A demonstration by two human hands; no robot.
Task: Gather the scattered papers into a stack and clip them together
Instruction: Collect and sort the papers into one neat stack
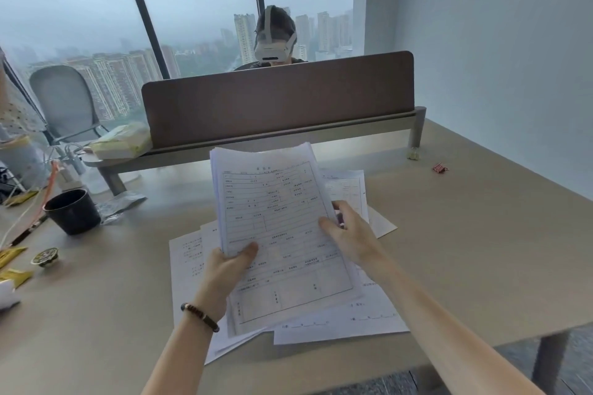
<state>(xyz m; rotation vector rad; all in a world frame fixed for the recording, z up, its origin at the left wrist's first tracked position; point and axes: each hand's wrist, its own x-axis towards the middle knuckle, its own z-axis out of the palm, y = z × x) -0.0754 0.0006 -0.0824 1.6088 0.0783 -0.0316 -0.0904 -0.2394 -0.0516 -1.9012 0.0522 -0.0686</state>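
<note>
Your left hand [229, 261] holds a partly gathered stack of printed forms [279, 234] lifted off the beige surface [465, 250], thumb on top at the stack's lower left edge, its grip closed around the sheets. Your right hand [348, 228] grips the stack's right edge, thumb on the top sheet, fingers curled behind. More loose papers [346, 321] lie spread on the surface beneath and around the stack, some to the left, some further back at right.

You appear to be midway through gathering: several sheets are in hand, others are not yet collected. The next move probably calls for picking up the remaining sheets, adding them, and squaring the edges.

Two binder clips wait well apart from the papers, at far right: a pink one [440, 167] and a pale one [413, 154] by the leg of the brown divider [279, 99]. A dark cup [72, 210] stands at left.
</note>
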